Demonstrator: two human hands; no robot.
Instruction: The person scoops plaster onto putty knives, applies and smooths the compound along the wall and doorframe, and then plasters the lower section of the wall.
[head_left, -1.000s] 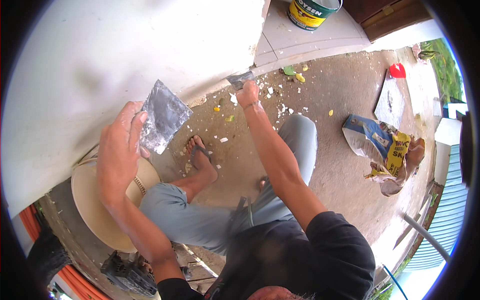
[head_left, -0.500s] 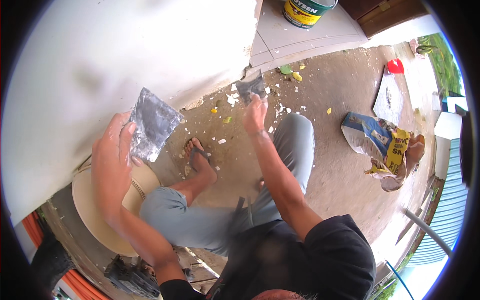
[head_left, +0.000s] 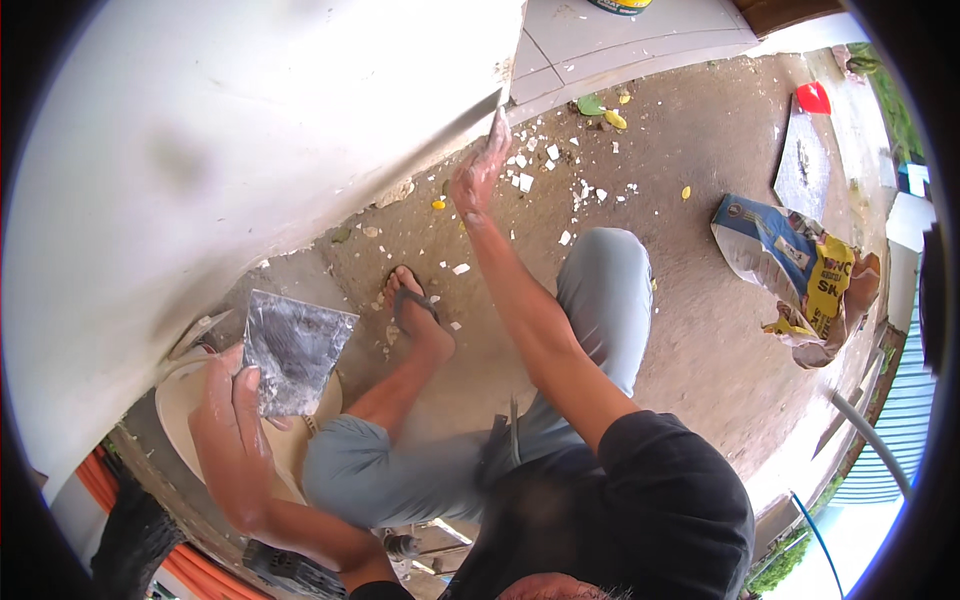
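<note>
My left hand (head_left: pixel 235 430) grips a square, flat metal plate (head_left: pixel 300 352) smeared with grey and white paste, its face turned up, above a cream-coloured round object (head_left: pixel 180 425) beside the wall. At the lower edge of the white wall (head_left: pixel 300 130), near its corner, my right hand (head_left: pixel 482 170) is closed on a thin flat scraper (head_left: pixel 455 128). The scraper shows almost edge-on and appears to lie against the wall; the hand hides part of it. Whitish residue coats the fingers of both hands.
White chips (head_left: pixel 525 182) and a few leaves (head_left: pixel 614 119) litter the concrete floor. A torn paper sack (head_left: pixel 790 265) lies at the right, with a pale board (head_left: pixel 803 165) and a red object (head_left: pixel 813 97) beyond. A bucket (head_left: pixel 622 5) is cut off at the top, on a tiled step (head_left: pixel 620 45).
My right hand has moved left to the wall, and its scraper has turned from face-on to nearly edge-on. My left hand with the plate has come lower. The view has shifted slightly.
</note>
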